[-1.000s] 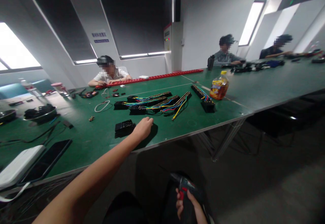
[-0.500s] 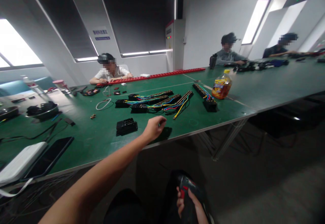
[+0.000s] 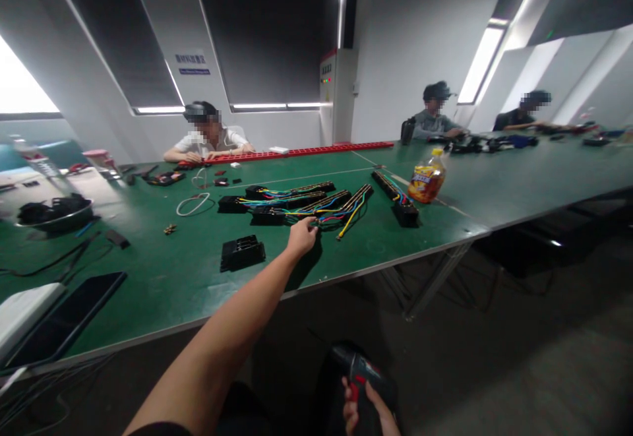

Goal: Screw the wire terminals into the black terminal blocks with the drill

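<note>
My left hand (image 3: 301, 237) reaches out over the green table (image 3: 163, 271), its fingers pinched together at the near end of a bundle of coloured wires (image 3: 326, 210) that run from black connector blocks (image 3: 270, 215); what it pinches, if anything, I cannot make out. A separate black connector block (image 3: 242, 252) lies just left of that hand. Low in the view, below the table edge, my right hand (image 3: 368, 409) is wrapped round the grip of a dark electric screwdriver with red parts (image 3: 357, 373).
An orange drink bottle (image 3: 427, 175) stands right of another wired connector strip (image 3: 398, 200). A white cable loop (image 3: 190, 205), a dark phone (image 3: 64, 320), a white box (image 3: 22, 309) and a metal bowl (image 3: 52, 215) lie at left. Three people sit along the far side.
My left hand has moved forward and to the right, from beside the lone black block to the near end of the wire bundle. The right hand keeps hold of the screwdriver.
</note>
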`<action>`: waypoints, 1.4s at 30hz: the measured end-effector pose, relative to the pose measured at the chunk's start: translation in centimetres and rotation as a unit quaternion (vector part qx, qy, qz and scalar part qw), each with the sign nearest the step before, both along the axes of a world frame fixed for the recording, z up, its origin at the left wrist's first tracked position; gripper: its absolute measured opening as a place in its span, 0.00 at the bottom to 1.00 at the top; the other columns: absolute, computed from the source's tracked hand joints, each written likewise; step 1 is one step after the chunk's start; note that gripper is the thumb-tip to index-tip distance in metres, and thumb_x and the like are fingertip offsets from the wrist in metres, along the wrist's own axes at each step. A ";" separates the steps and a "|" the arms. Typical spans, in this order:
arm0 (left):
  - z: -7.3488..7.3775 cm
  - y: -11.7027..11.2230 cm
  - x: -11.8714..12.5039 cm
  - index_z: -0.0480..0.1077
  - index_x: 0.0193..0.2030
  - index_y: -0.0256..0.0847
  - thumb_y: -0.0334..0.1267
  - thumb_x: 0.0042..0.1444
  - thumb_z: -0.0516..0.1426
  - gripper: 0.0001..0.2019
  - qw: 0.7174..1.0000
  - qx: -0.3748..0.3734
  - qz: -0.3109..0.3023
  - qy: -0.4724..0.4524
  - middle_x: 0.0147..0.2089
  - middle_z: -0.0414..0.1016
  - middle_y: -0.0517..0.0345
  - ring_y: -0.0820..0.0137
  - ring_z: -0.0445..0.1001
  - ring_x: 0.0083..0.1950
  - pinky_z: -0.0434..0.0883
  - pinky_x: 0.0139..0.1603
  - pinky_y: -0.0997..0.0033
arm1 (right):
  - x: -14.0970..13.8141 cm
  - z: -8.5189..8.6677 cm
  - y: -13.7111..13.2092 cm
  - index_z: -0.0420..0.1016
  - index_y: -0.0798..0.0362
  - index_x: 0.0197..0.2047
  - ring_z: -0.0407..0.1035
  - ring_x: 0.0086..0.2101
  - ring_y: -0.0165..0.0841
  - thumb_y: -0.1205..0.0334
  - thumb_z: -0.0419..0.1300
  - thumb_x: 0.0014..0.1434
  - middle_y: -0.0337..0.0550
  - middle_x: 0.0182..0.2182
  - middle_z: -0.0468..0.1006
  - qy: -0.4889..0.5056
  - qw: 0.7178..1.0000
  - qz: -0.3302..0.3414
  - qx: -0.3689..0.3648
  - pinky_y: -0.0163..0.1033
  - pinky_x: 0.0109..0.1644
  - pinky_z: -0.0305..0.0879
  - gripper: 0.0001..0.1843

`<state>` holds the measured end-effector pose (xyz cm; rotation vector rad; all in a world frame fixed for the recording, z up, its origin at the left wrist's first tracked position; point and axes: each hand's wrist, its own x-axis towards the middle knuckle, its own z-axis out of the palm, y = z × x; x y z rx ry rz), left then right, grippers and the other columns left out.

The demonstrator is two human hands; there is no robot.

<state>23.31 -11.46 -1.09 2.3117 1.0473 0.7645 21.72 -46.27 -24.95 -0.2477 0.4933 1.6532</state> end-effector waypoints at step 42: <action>2.9 3.8 0.4 0.78 0.40 0.40 0.32 0.54 0.61 0.07 0.976 0.142 -0.166 -0.016 0.35 0.81 0.59 0.70 0.77 0.35 0.70 0.40 0.75 | 0.1 -0.3 0.6 0.78 0.61 0.43 0.71 0.27 0.22 0.63 0.81 0.36 0.40 0.30 0.81 0.037 0.999 0.004 0.016 0.26 0.32 0.65 0.30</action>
